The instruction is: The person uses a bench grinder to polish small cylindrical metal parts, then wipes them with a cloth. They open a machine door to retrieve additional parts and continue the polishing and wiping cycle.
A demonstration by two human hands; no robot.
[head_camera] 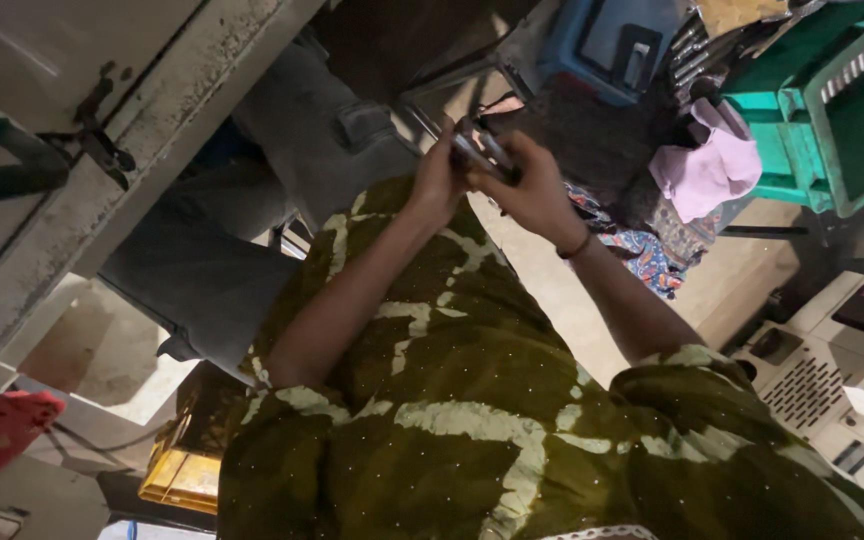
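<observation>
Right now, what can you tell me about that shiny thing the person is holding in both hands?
The metal thing is small and looks like grey, shiny metal, with a few thin bar-like parts lying side by side. It is too small and blurred to say what kind of tool it is. It is held up in the air, tilted, above the lap in the green patterned dress. The left hand grips one end and the right hand wraps around the other.

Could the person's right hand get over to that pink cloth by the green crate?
Probably yes: the pink cloth lies beyond the right hand with nothing between them, but that hand grips a small metal object together with the left hand.
</observation>
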